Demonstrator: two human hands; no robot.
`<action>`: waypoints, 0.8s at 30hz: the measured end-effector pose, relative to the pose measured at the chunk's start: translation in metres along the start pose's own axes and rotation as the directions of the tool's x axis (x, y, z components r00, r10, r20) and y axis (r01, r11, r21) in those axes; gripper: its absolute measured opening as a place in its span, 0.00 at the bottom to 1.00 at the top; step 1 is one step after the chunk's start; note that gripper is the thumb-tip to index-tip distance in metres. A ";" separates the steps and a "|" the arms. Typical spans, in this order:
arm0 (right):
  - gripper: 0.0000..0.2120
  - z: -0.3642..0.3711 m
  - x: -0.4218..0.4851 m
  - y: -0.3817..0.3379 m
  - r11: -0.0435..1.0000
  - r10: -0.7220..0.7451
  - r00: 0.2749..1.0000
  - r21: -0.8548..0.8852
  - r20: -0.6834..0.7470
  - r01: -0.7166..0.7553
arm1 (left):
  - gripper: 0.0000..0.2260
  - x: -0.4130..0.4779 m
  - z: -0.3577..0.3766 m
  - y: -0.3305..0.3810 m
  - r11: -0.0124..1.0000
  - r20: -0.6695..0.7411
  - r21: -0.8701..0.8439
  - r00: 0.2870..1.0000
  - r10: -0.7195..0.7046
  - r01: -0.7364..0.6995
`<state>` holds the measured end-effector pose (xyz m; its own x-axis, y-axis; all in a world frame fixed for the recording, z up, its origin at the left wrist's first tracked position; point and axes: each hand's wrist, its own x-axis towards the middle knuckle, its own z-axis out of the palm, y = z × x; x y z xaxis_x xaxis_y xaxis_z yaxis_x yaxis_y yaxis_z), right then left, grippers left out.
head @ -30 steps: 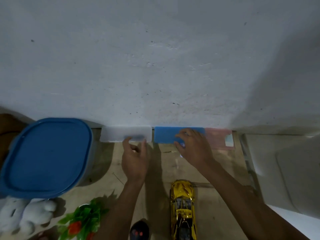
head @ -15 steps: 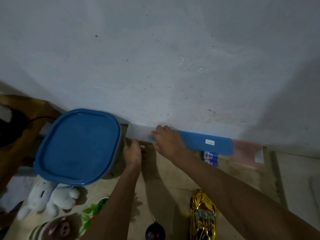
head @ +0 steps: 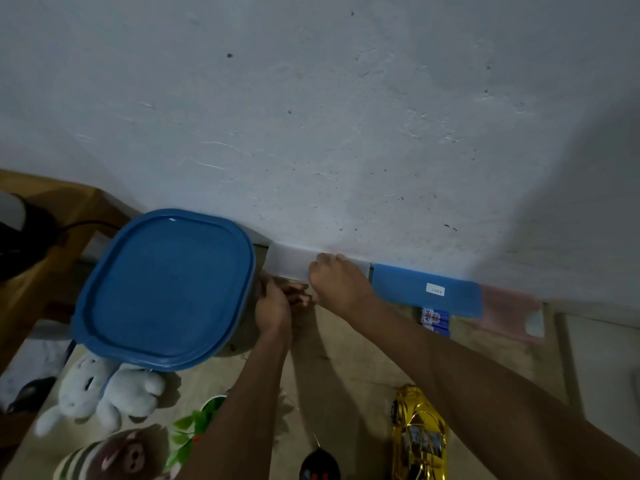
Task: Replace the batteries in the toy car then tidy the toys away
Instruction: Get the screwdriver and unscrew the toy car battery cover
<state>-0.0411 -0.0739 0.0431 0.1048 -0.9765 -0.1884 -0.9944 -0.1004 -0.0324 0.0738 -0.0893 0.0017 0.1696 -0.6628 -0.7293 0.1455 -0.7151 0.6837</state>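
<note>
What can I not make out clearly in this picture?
Head view:
- Left hand: what it holds, hidden by the hand itself.
- Frosted box contents: covered by right hand and cloudy plastic.
- Battery pack: partly hidden by blue box; count unclear.
- Its label: too small to read.
- Remote, gold car: cut by bottom edge.

I count three flat cases in a row along the wall: one clear case (head: 291,263), one blue case (head: 426,289), one pink case (head: 509,310). One blue-lidded tub (head: 166,289) fills the left. At the bottom there is one gold toy car (head: 419,438) and one dark remote (head: 318,467). Lower left: two plush toys, a white rabbit (head: 100,393) and a striped plush (head: 117,455), plus one green plastic plant (head: 194,431). One battery pack (head: 435,320); its cells I cannot count. Two hands of mine: left hand (head: 273,306), right hand (head: 339,284).
</note>
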 end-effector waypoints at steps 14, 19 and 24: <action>0.08 -0.025 -0.003 0.027 0.996 -0.001 0.995 0.084 -0.100 0.010 | 0.15 -0.006 -0.004 0.003 0.987 0.088 0.111 0.991 0.105 -0.114; 0.02 -0.020 -0.007 0.028 0.998 0.053 0.904 0.049 -0.425 -0.035 | 0.15 -0.003 -0.004 -0.004 0.986 0.078 0.114 0.990 0.115 -0.123; 0.07 -0.014 -0.007 0.026 0.973 0.186 0.863 0.207 -0.470 -0.098 | 0.14 -0.005 -0.007 -0.008 0.986 0.051 0.121 0.992 0.112 -0.117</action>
<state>-0.0679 -0.0722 0.0570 -0.1008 -0.9510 0.2924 -0.9756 0.0370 -0.2162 0.0790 -0.0786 -0.0005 0.1351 -0.7489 -0.6488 0.0052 -0.6542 0.7563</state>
